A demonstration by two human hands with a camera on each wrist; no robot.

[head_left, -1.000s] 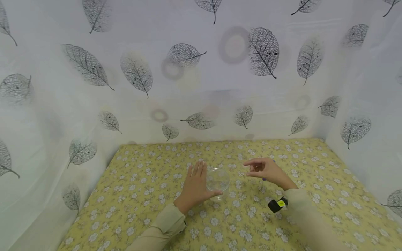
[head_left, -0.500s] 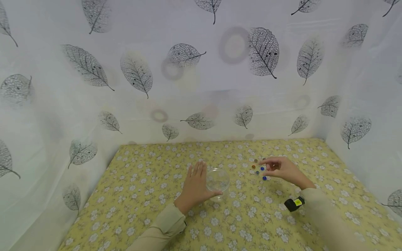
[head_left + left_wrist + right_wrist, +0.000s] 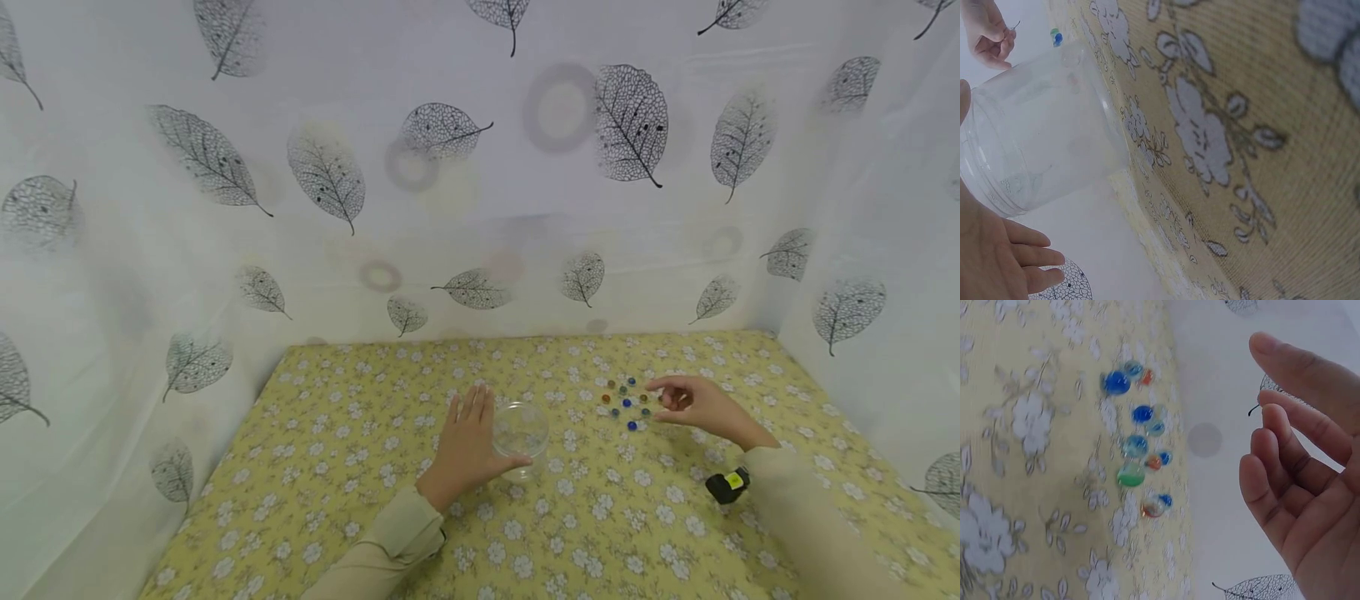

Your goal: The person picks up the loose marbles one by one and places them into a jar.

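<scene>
A clear plastic jar stands upright on the cloth, its round rim upward. My left hand is at its left side with straight fingers, the thumb reaching across the jar's near side. Whether the palm touches the wall, I cannot tell. To the right lie several glass marbles, among them a blue marble, an orange marble and a green marble. Just right of this group hovers my right hand, thumb and index finger apart, the other fingers loosely bent. No object shows between its fingers.
A yellow floral cloth covers the table. White curtains with dark leaf prints hang behind and along both sides. A black wrist device sits at the right sleeve.
The right hand has moved right, from near the jar across to the far side of the marbles, bringing them into sight. The left hand and the jar stay in place.
</scene>
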